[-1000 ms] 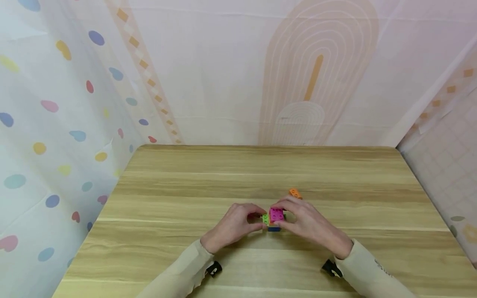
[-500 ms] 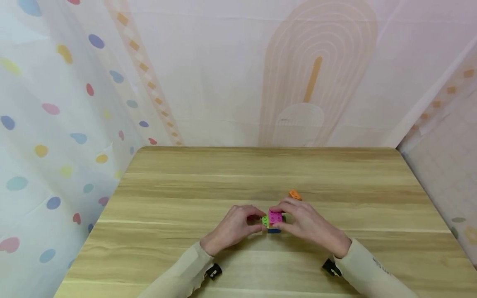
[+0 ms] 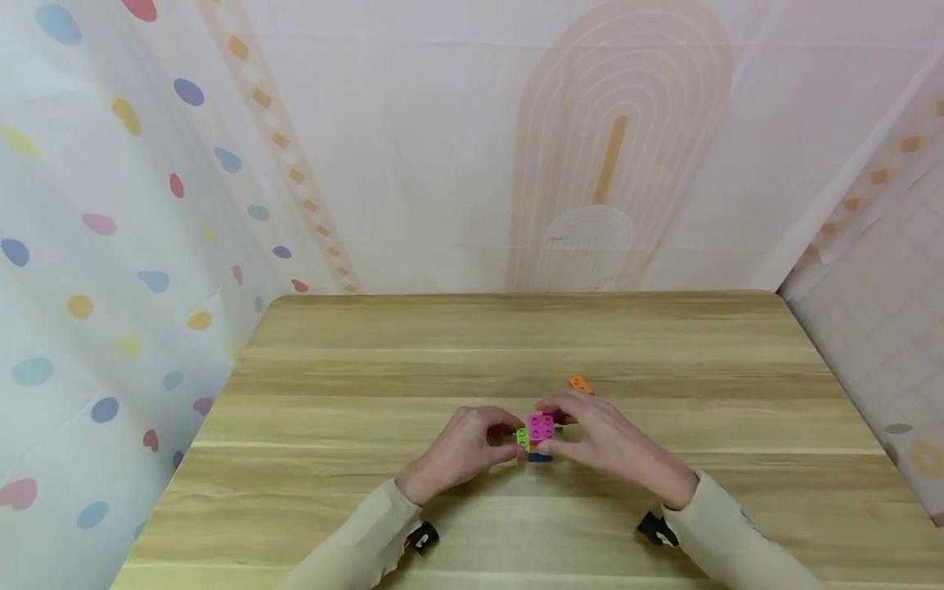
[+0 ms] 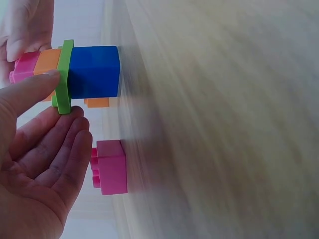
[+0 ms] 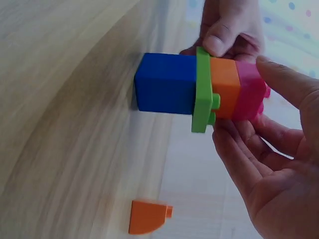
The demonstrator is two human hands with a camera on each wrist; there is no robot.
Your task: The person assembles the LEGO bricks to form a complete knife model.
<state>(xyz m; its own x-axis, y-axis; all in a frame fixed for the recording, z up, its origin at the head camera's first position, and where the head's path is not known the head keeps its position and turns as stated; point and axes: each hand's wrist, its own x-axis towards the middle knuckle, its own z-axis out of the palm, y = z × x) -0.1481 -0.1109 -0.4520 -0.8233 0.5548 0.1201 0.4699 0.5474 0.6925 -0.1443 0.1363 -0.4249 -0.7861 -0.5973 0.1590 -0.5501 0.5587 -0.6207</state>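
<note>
A stack of toy building bricks stands on the table between both hands. At its bottom is a blue brick [image 5: 167, 83], topped by a flat lime-green plate [image 5: 202, 92]. On that sit an orange brick [image 5: 224, 87] and a magenta brick [image 5: 250, 92], studs up. My left hand [image 3: 460, 449] pinches the plate's left end, thumb on the near edge and fingertips on the far one. With thumb and fingers, my right hand [image 3: 615, 442] pinches the magenta brick from the right, its fingertips also close beside the orange brick.
A loose pink brick [image 4: 113, 169] stands on the table beyond my left fingers, hidden by that hand in the head view. An orange brick with a curved side [image 5: 148, 217] lies behind my right hand. A patterned curtain [image 3: 413, 164] hangs behind the wooden table [image 3: 413, 344].
The magenta brick has turned slightly and now sits straighter over the stack; the orange strip seen under it earlier is hidden in the head view. Both hands stay in nearly the same place.
</note>
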